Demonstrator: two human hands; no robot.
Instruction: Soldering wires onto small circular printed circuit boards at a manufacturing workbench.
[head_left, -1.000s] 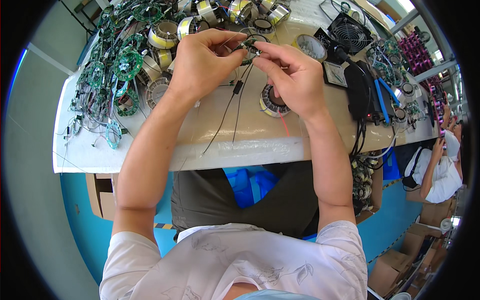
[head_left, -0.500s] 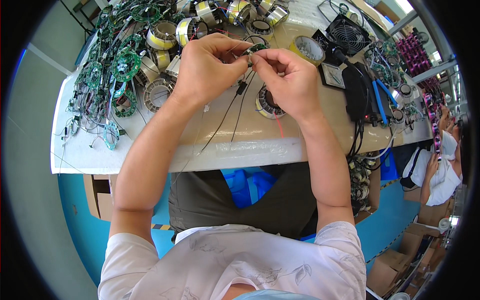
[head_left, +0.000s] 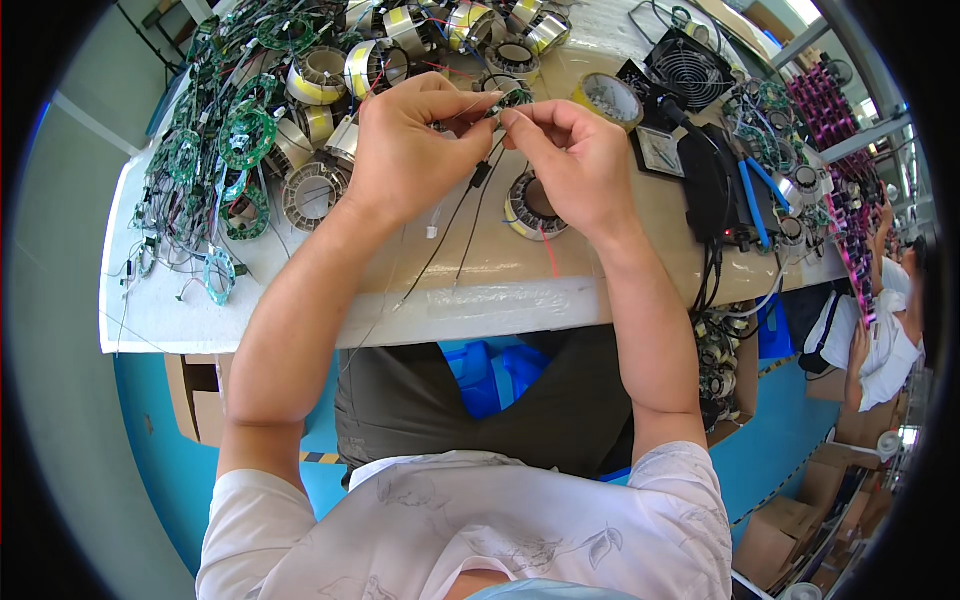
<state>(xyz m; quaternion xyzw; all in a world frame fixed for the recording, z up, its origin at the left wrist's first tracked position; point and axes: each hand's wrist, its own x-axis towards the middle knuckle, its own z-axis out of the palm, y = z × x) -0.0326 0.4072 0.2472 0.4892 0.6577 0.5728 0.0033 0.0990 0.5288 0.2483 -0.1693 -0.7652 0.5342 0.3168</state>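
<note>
My left hand (head_left: 405, 150) is closed in a pinch at the far middle of the table, on the edge of a small green circuit board (head_left: 513, 92). Thumb and forefinger of my right hand (head_left: 580, 165) pinch at the same spot, from the right. Fingers cover most of the board, and the exact point of contact is too small to make out. Thin black wires (head_left: 470, 215) with a small black connector hang below it onto the table. Under my right hand lies a round motor stator (head_left: 522, 210) with a red wire.
Tangled green ring-shaped boards (head_left: 245, 135) and wires heap at the left. Stators wrapped in yellow tape (head_left: 375, 68) lie behind my hands. To the right are a tape roll (head_left: 608, 98), a black fan (head_left: 690, 68) and blue-handled pliers (head_left: 755, 200). Another person (head_left: 885, 340) sits far right.
Both hands stay together at the board, with only slight finger shifts. The whole view has moved a little; a small white connector now hangs more plainly beside my left wrist.
</note>
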